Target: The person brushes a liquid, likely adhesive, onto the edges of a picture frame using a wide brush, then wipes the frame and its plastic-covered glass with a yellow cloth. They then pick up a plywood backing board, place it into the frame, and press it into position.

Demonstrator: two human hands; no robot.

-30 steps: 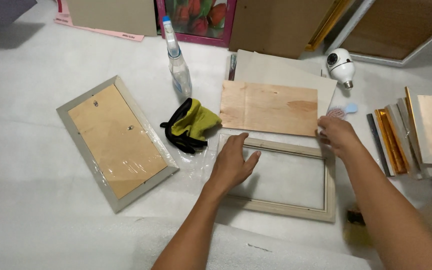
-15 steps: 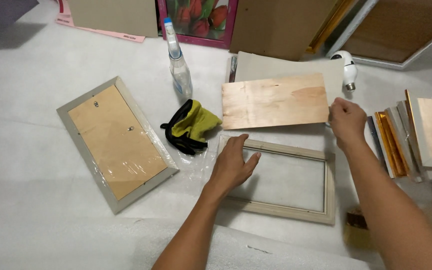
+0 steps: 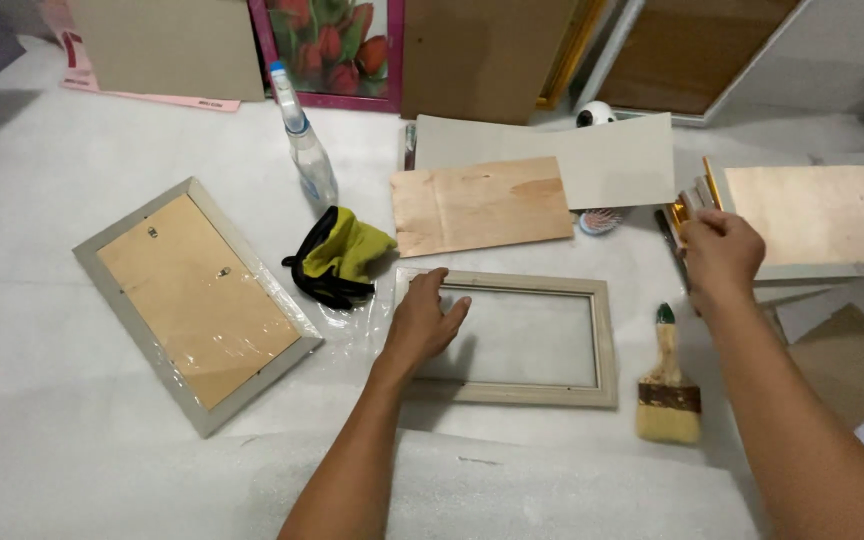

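My left hand (image 3: 424, 322) lies flat with fingers spread on the left rail of an empty pale wooden picture frame (image 3: 604, 345) lying in front of me. My right hand (image 3: 720, 255) is off to the right, its fingertips at a small stack of gold and grey strips (image 3: 694, 197); whether it grips them is unclear. A plywood backing board (image 3: 482, 205) lies flat just beyond the frame, partly over a grey card sheet (image 3: 602, 160).
A plastic-wrapped frame (image 3: 197, 300) lies face down at left. A yellow and black cloth (image 3: 337, 255), a spray bottle (image 3: 307, 150), a paintbrush (image 3: 667, 385) and a larger frame (image 3: 822, 215) surround the work. More frames lean along the back.
My right hand has let go of the plywood board, which now lies flat, and moved right to the stack of strips. My left hand stays on the frame.
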